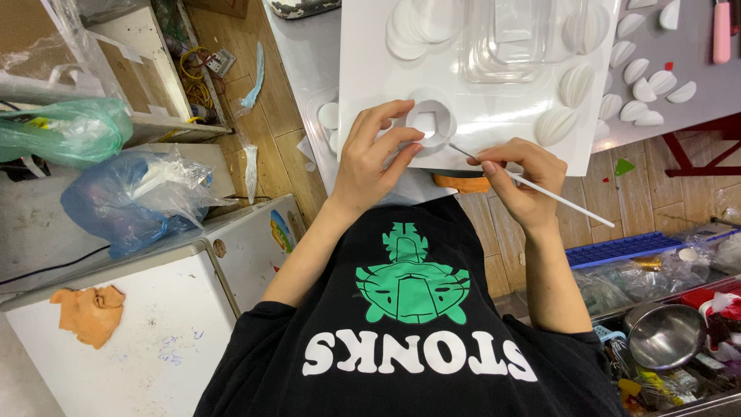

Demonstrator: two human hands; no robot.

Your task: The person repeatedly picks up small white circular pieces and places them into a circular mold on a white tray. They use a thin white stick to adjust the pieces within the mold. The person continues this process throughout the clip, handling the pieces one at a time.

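My left hand rests on a white board and pinches a white paper ring with a squarish hole in it. My right hand grips a thin white stick like a pen, its tip touching the ring's lower right edge. Folded white paper shapes lie on the board near the ring, and a stack of round white paper pieces sits at its far side.
A clear plastic box stands on the board. More white paper pieces and a pink-handled tool lie on the grey table. An orange object peeks from under the board. Plastic bags left, a metal bowl right.
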